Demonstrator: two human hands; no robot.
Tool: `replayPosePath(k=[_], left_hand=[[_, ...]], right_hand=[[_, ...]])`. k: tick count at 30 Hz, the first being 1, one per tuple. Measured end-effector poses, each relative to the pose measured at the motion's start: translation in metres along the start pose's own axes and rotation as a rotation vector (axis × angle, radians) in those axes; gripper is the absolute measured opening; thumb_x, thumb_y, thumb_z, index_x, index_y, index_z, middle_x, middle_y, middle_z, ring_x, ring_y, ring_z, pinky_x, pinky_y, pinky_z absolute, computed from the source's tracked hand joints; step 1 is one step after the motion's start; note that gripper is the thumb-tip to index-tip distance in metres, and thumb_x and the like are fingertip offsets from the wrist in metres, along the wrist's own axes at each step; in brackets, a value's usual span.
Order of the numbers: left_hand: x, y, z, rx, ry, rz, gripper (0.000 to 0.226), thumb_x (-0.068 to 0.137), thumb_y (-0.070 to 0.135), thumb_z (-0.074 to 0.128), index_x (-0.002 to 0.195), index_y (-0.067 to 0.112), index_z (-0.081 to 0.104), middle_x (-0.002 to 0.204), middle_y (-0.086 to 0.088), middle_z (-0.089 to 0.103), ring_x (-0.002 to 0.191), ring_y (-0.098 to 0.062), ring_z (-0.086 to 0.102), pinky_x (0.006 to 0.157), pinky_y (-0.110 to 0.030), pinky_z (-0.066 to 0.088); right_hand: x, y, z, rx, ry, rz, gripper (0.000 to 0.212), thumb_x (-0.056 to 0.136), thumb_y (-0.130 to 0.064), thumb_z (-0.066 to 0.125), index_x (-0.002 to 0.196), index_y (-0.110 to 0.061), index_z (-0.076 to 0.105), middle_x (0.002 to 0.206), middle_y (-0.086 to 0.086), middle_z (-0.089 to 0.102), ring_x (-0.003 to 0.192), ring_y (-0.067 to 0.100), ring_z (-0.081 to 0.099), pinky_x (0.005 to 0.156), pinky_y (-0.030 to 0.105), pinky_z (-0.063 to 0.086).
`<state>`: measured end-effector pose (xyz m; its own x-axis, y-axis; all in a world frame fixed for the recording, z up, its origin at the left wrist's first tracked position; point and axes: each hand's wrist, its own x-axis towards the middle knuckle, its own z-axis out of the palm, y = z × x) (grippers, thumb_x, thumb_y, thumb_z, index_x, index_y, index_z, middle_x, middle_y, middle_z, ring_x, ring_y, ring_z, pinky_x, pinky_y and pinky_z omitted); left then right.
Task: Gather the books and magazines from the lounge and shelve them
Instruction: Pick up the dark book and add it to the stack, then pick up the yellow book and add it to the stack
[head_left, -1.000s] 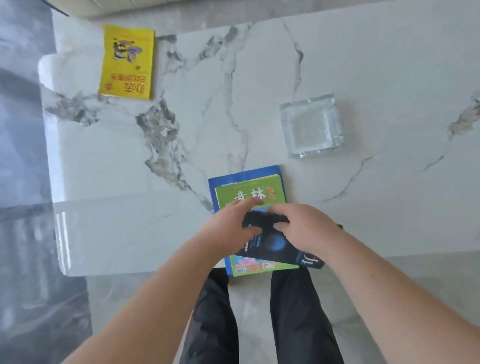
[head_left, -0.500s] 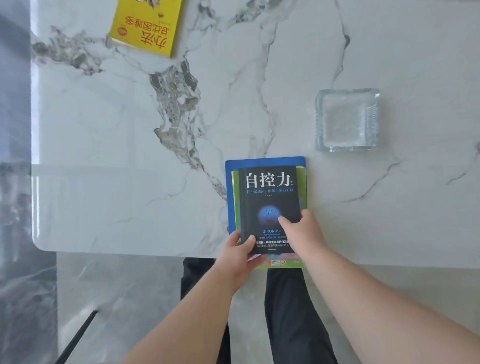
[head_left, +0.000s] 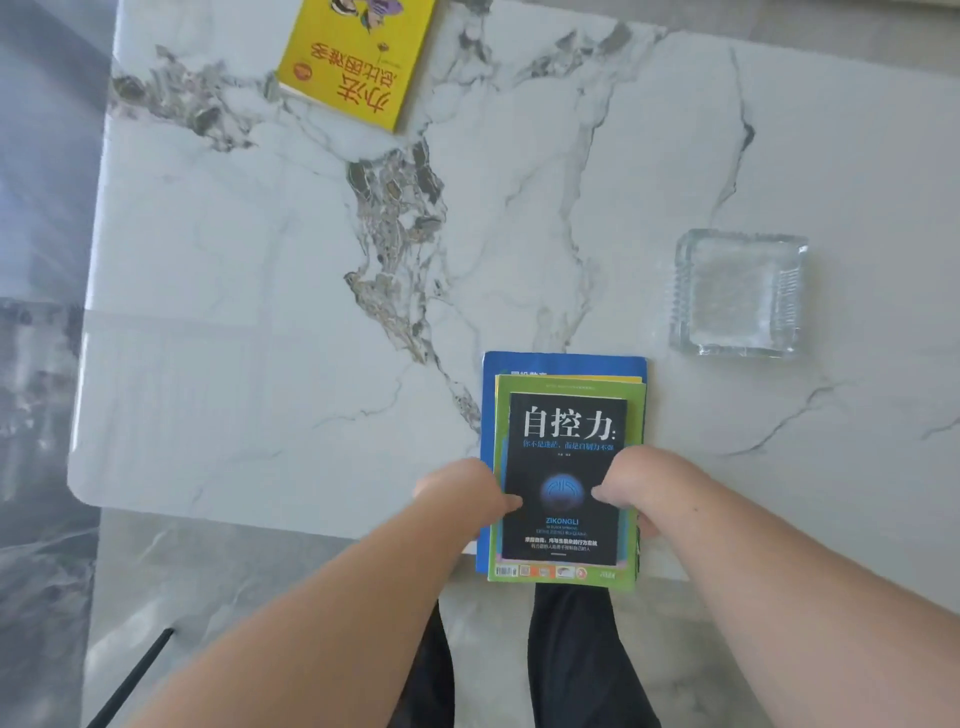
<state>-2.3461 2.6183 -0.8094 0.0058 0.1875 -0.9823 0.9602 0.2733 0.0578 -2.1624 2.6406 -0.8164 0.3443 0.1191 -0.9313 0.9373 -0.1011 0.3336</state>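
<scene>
A stack of books lies at the near edge of the marble table: a black book on top, a green magazine under it, a blue book at the bottom. My left hand grips the stack's left side, thumb on the black cover. On the right side my right hand grips the stack too, its thumb on the cover as well. A yellow book lies apart at the table's far left.
A square clear glass ashtray stands to the right of the stack. Grey glossy floor runs along the table's left edge. My dark trouser legs are under the near edge.
The black book has been squared on top of the stack. Both hands have moved from its lower edge to the stack's two sides. The view has shifted closer.
</scene>
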Motion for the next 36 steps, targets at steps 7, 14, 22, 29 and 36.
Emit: replayPosePath(k=[7, 14, 22, 29, 36], left_hand=[[-0.015, -0.069, -0.176, -0.910, 0.456, 0.183, 0.019, 0.087, 0.006, 0.044, 0.082, 0.018, 0.058, 0.087, -0.008, 0.071, 0.078, -0.027, 0.067, 0.074, -0.041, 0.057], [0.011, -0.121, -0.312, -1.057, 0.692, 0.330, 0.052, 0.088, 0.003, 0.044, 0.135, 0.023, 0.048, 0.131, -0.004, 0.058, 0.096, -0.012, 0.061, 0.071, -0.026, 0.047], [0.067, -0.128, -0.391, -0.643, 0.576, 0.386, 0.074, 0.086, 0.008, 0.044, 0.152, 0.036, 0.026, 0.162, 0.002, 0.024, 0.105, -0.017, 0.061, 0.054, -0.021, 0.040], [0.070, -0.144, -0.343, -0.633, 0.562, 0.394, 0.062, 0.082, 0.001, 0.042, 0.136, 0.029, 0.052, 0.132, 0.012, 0.061, 0.087, -0.015, 0.059, 0.063, -0.018, 0.044], [0.018, -0.141, -0.299, -0.413, 0.928, 0.391, 0.036, 0.087, 0.008, 0.052, 0.119, 0.022, 0.059, 0.122, -0.004, 0.060, 0.113, -0.027, 0.057, 0.088, -0.034, 0.046]], right_hand=[[-0.049, -0.071, -0.130, 0.885, 0.396, -0.367, 0.013, 0.085, -0.015, 0.045, 0.075, -0.015, 0.054, 0.077, 0.011, 0.068, 0.069, 0.029, 0.066, 0.073, 0.041, 0.058], [-0.065, -0.200, -0.225, 1.799, 0.186, -0.673, 0.032, 0.095, 0.003, 0.048, 0.124, -0.009, 0.055, 0.117, 0.007, 0.060, 0.106, 0.020, 0.058, 0.090, 0.031, 0.049], [-0.032, -0.279, -0.285, 1.843, 0.172, -0.692, 0.018, 0.093, -0.014, 0.052, 0.109, -0.018, 0.060, 0.126, 0.011, 0.063, 0.105, 0.023, 0.056, 0.096, 0.040, 0.045], [-0.031, -0.271, -0.251, 1.603, 0.352, -0.531, 0.005, 0.092, -0.015, 0.061, 0.096, -0.017, 0.059, 0.098, 0.007, 0.067, 0.078, 0.022, 0.058, 0.074, 0.038, 0.054], [-0.075, -0.192, -0.193, 1.422, 0.453, -0.795, 0.021, 0.094, -0.006, 0.059, 0.090, -0.026, 0.059, 0.094, 0.005, 0.068, 0.078, 0.018, 0.066, 0.071, 0.034, 0.061]])
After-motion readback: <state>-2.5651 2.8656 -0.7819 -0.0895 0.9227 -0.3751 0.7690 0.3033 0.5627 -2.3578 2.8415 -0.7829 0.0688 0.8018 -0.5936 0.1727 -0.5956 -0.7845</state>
